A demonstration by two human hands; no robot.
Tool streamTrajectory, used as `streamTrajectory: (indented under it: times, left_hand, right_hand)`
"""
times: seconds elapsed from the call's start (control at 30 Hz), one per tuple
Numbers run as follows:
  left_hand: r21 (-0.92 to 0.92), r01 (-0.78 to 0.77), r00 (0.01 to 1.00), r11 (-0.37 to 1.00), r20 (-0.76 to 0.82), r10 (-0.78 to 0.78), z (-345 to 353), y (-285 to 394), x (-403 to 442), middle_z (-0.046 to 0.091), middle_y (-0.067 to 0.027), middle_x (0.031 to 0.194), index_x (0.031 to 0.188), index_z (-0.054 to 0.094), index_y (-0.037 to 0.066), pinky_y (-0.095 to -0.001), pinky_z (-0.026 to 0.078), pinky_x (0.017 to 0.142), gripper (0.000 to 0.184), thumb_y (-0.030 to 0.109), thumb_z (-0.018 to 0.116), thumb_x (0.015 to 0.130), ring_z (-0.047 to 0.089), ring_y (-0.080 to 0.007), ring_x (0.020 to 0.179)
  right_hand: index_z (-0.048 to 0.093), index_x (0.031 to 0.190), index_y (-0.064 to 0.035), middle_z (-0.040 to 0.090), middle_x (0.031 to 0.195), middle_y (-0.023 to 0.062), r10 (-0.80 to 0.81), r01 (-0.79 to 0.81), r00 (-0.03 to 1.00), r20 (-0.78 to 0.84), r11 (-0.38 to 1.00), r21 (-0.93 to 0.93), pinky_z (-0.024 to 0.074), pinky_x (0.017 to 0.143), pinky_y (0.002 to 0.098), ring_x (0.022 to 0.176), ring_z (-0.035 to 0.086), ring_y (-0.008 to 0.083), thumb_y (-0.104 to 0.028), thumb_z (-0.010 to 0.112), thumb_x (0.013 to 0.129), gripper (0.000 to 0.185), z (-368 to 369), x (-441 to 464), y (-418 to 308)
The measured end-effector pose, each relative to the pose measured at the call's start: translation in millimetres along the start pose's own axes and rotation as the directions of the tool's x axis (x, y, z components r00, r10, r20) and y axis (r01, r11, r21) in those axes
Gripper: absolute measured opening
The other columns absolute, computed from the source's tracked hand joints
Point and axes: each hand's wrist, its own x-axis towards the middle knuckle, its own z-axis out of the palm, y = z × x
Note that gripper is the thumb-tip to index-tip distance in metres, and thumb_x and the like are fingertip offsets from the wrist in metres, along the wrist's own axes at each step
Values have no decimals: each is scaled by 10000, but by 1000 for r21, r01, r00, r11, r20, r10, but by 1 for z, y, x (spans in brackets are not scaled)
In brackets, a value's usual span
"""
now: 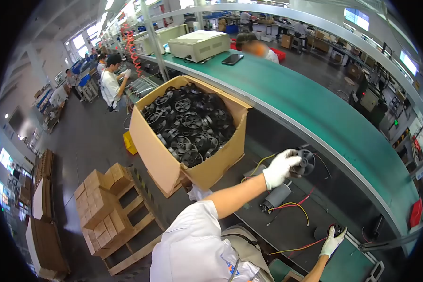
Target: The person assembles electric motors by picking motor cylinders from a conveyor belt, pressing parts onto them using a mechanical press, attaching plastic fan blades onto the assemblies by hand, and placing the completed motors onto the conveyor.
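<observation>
My left hand (282,169), in a white glove, is closed on the edge of a black fan wheel (306,163) with spokes and a round hub. Below it a grey cylindrical motor (276,197) lies on the dark bench, its shaft pointing up and right, with red and yellow wires at its lower end. My gloved right hand (332,243) is wrapped round a dark motor (321,232) at the lower right; red and yellow wires run left from it. The fingers partly hide its end. Another motor is partly hidden behind my left forearm.
A large cardboard box (157,149) of black fan wheels stands to the left. A green conveyor belt (310,101) runs behind the bench, carrying a phone (232,59) and a beige instrument (199,45). Small cartons (97,202) sit on a wooden pallet (143,244). Co-workers are farther off.
</observation>
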Motion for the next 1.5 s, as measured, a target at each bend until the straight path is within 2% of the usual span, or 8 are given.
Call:
streamTrajectory:
  times: [0.2,0.3,0.57,0.77,0.9,1.03,1.3,1.5]
  left_hand:
    - [245,-202,932,948,344,110,38,-88,20,728,-86,1113,1407,553,88,-407,587,778,417,276,626,1042,714,-223,947]
    - [-129,286,928,950,285,-241,77,-103,18,727,-100,1157,1370,586,83,-452,586,819,379,262,622,1037,708,-257,981]
    - [2,507,850,862,165,-500,98,-183,45,738,-50,1166,1257,601,124,-472,608,867,260,200,656,1014,716,-219,1029]
    - [35,649,715,760,311,-625,110,-232,7,699,-92,1187,1286,570,68,-482,607,894,273,169,626,1039,711,-229,1034]
    - [231,706,629,669,229,-743,115,-251,-5,681,-107,1201,1327,564,24,-440,579,964,309,138,622,1045,686,-213,1074]
    - [635,-53,878,771,398,-267,148,-271,34,596,-153,1334,1385,547,-44,-346,531,1005,449,196,695,1036,642,-218,1179]
    - [747,31,786,664,392,-478,193,-308,79,658,-119,1172,1206,675,-39,-331,543,835,347,264,673,1035,675,-185,986]
    - [763,-48,768,644,441,-465,190,-322,87,677,-93,1095,1131,708,-14,-325,531,823,294,247,696,996,675,-176,925]
  right_hand:
    - [392,1604,16,483,1585,233,10,-10,1000,0,990,140,395,1203,429,1446,486,340,-188,846,887,873,-11,-4,-56]
    - [418,1570,54,593,1376,225,85,-90,996,34,982,167,471,1112,415,1286,598,319,-188,879,826,908,-20,-4,-70]
    - [357,1630,-57,459,1491,286,-31,-28,978,-207,962,-272,417,1161,504,1361,499,437,-358,885,824,1009,-11,-14,-41]
    - [662,1334,32,732,1167,117,382,-360,920,88,735,574,549,878,318,966,665,156,-217,771,970,454,-3,-61,-87]
    - [653,1367,39,727,1148,63,498,-503,853,155,704,501,524,795,262,928,626,87,-177,669,1041,391,-31,-49,-80]
    - [660,1361,33,739,1156,68,524,-547,830,189,700,460,533,840,283,940,655,126,-209,637,1055,391,-57,-4,-64]
    - [714,1303,-30,701,1207,178,376,-374,927,10,919,126,519,1033,405,1153,681,328,-257,641,1028,363,-46,20,-35]
    - [645,1384,-10,675,1344,97,458,-348,888,39,615,708,475,1080,315,1228,619,178,-148,542,1085,346,-17,18,-29]
